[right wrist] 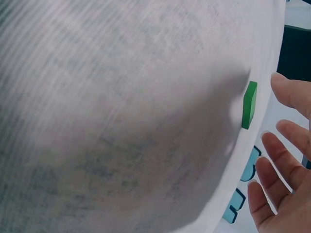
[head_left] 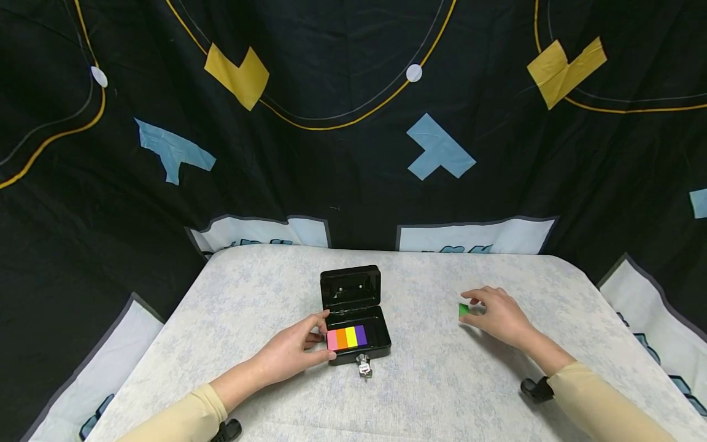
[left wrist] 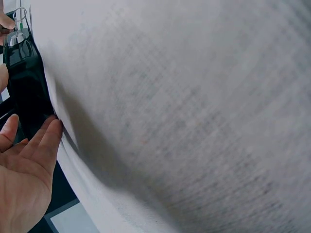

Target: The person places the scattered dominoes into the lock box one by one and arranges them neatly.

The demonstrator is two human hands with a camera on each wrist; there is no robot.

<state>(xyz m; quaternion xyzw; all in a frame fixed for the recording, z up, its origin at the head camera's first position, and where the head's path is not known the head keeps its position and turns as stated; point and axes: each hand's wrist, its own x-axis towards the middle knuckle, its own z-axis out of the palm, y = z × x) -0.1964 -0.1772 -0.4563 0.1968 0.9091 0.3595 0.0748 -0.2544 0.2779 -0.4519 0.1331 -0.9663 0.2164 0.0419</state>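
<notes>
A small black cash box [head_left: 377, 334] stands on the table with its lid [head_left: 350, 287] raised. Pink, orange, yellow and purple blocks [head_left: 347, 337] lie side by side in its left front part. Keys [head_left: 364, 367] hang from the lock at the front. My left hand [head_left: 295, 348] holds the box by its left side, thumb at the front corner and fingers farther back. Off to the right, a thin green block [right wrist: 249, 105] rests on the cloth. My right hand [head_left: 497, 314] hovers around it, thumb and fingers spread; the right wrist view shows them apart from the block.
A pale patterned cloth [head_left: 248, 288] covers the table. Behind and at the sides hangs a dark printed curtain [head_left: 342, 178]. A black strap piece [head_left: 537, 390] shows at the right wrist, and another [head_left: 226, 431] at the left.
</notes>
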